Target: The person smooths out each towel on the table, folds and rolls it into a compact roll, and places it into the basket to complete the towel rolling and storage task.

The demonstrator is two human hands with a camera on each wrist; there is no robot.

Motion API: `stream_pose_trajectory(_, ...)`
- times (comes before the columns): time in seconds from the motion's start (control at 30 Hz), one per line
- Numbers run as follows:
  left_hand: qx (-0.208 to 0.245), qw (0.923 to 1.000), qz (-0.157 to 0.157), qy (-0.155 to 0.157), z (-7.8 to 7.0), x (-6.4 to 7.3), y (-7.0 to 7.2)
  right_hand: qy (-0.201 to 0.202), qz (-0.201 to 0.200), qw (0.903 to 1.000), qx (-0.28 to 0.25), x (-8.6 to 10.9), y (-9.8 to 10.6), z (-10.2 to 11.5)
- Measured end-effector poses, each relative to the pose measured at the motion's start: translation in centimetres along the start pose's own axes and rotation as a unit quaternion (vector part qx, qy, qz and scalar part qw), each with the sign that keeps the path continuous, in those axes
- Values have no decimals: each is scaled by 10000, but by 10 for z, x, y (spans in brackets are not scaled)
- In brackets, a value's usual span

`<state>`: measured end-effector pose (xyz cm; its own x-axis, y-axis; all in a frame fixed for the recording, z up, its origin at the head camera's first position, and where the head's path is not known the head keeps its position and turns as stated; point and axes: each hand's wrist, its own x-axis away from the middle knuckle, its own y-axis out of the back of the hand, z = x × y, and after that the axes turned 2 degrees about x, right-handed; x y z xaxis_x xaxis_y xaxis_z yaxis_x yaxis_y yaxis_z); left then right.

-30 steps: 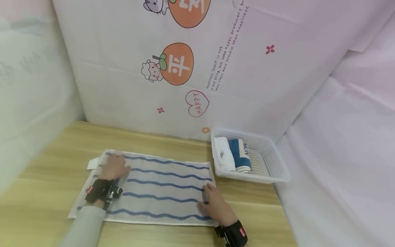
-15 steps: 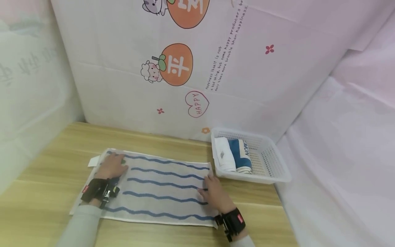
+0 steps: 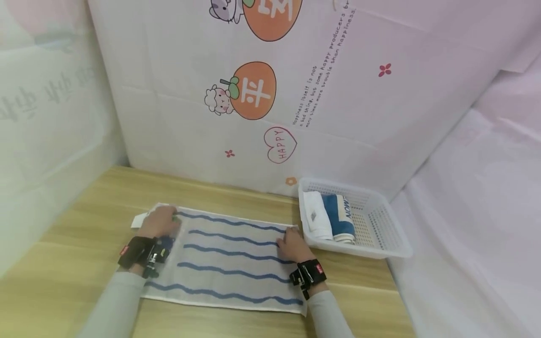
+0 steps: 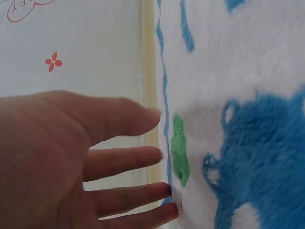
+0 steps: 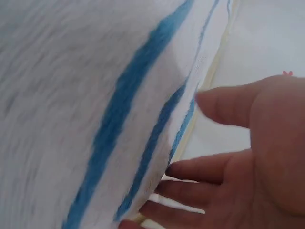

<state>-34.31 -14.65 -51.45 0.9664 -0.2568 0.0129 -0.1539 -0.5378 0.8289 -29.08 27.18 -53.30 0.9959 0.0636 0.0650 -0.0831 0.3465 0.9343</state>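
A pale towel (image 3: 232,282) with wavy blue stripes lies spread on the table. My left hand (image 3: 159,223) rests at its far left corner. Seen from the left wrist, that hand's fingers are fairly straight, tips at the towel's edge, beside a green patch (image 4: 180,150) and a large blue shape (image 4: 267,157) in the pattern. At the far right corner is my right hand (image 3: 294,245). In the right wrist view its thumb and fingers (image 5: 202,169) are spread and loosely extended, fingertips right at the towel's edge. Part of the towel's left side is hidden under my left hand and forearm.
A white plastic basket (image 3: 395,234) stands at the back right, close to the towel's far right corner. Inside are a rolled white towel (image 3: 318,216) and a rolled blue-and-cream one (image 3: 338,218). Printed cloth walls (image 3: 181,131) enclose the wooden table (image 3: 55,272).
My right hand has slid away from me along the towel's right edge to the far corner. My left hand has shifted slightly toward the far left corner. The head view has turned a little left.
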Motion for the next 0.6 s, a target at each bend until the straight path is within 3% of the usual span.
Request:
stream_pose_trajectory(0.1,100,9994,-318,20,5,-7,5,119,-216,9997,47,-7,-5,0)
stream_pose_trajectory(0.23,30,9973,-606,-403,16,-22,8,465,-714,9963,60,-20,-11,-3)
stream_pose_trajectory(0.33,45,9974,-453,-564,29,-32,8,618,-891,9941,49,-29,-15,-9)
stream_pose_trajectory(0.47,176,9994,-79,-280,47,-41,7,778,-844,9934,-9,-38,-21,-18)
stream_pose_trajectory(0.6,-184,9994,-1,-283,59,-48,8,793,-762,9936,256,-42,-21,-21)
